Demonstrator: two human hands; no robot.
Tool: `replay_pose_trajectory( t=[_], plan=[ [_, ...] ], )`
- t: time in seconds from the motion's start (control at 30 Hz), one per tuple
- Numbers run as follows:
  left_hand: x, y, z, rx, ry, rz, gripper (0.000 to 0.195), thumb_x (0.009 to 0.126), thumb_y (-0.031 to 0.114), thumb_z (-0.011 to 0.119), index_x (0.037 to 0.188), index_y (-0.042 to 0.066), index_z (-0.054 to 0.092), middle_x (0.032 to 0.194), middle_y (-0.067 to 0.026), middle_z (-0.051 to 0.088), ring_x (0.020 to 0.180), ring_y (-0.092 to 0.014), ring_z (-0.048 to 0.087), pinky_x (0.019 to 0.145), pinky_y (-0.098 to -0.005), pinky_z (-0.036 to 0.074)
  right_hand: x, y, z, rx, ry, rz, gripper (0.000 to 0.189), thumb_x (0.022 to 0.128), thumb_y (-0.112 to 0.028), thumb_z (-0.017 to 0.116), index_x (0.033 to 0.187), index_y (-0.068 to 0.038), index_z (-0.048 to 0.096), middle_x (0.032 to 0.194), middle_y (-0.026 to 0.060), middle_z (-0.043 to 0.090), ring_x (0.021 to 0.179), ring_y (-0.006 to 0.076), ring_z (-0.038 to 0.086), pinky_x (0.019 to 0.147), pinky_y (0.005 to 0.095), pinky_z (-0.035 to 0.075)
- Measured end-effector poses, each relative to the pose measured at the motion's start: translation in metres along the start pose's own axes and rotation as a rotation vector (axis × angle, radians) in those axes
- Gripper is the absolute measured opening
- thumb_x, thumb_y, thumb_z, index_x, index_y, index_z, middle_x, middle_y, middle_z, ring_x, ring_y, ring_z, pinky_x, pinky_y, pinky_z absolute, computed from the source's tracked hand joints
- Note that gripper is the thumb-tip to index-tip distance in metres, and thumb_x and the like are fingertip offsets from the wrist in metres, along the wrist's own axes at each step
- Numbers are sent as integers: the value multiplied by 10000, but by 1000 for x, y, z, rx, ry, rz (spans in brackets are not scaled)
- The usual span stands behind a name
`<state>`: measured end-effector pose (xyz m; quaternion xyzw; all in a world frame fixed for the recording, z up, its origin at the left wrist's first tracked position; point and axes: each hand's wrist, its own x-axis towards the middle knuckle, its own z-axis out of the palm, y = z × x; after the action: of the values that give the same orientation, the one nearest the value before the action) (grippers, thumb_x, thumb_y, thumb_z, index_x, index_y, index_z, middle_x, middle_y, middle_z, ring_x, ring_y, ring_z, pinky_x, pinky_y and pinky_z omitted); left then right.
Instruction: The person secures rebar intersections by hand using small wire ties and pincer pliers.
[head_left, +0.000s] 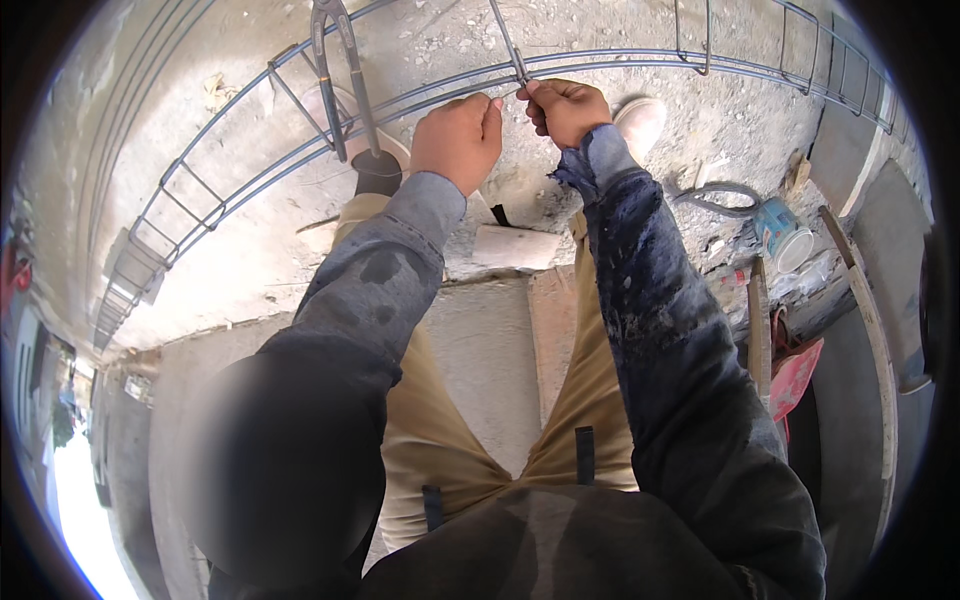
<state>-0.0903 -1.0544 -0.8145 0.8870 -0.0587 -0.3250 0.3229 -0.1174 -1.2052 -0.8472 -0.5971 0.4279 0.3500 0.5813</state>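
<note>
A long rebar cage (600, 64) with wire stirrups curves across the ground ahead of me. My right hand (568, 112) pinches a thin tie wire beside a stirrup (517, 64), where it meets the cage's near bars. Just left of it, my left hand (459, 141) is closed with its thumb on top. The thin wire appears to run between the two hands; most of what the left fingers hold is hidden. Steel nippers (358, 82) rest against the cage on the left, handles pointing toward me.
A coil of wire (720, 199) lies right, beside a blue-and-white plastic tub (784, 232). Wooden strips (759, 330) and a red object (796, 379) sit lower right. A flat block (516, 247) lies between my feet. Loose rubble covers the ground. More rods (124, 112) lie far left.
</note>
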Motion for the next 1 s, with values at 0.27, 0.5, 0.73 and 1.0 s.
replay_pose_trajectory(
  t=[0.27, 0.5, 0.73, 1.0],
  plan=[
    [-28, 32, 139, -1010, 351, -468, 191, 852, 150, 531, 956, -2, 581, 762, -191, 613, 712, -271, 612, 647, -342, 464, -46, -22, 21, -1142, 267, -509, 287, 842, -230, 486, 926, 2, 633, 885, 171, 628, 879, 318, 587, 751, 384, 482],
    [-32, 37, 122, -1079, 190, -494, 218, 880, 171, 501, 974, -6, 588, 789, -147, 620, 705, -205, 593, 646, -311, 464, -7, -18, -12, 35, -60, 110, 346, 872, -379, 556, 972, -53, 619, 977, 49, 607, 886, 157, 565, 822, 308, 429],
    [-52, 5, 6, -328, 369, -111, 232, 763, 151, 617, 975, 55, 607, 881, -123, 546, 853, -257, 524, 722, -350, 434, 11, -1, -26, 50, -292, 181, 343, 857, -354, 572, 991, -39, 593, 733, 26, 610, 745, 208, 619, 667, 345, 479],
    [26, -53, -75, 8, 444, -242, 578, 714, 144, 667, 1179, -44, 379, 1015, -234, 502, 919, -366, 520, 782, -413, 453, -32, -43, 26, -1219, 239, -194, 270, 852, -266, 493, 980, -52, 596, 786, 189, 625, 767, 349, 617, 737, 422, 487]
  ],
)
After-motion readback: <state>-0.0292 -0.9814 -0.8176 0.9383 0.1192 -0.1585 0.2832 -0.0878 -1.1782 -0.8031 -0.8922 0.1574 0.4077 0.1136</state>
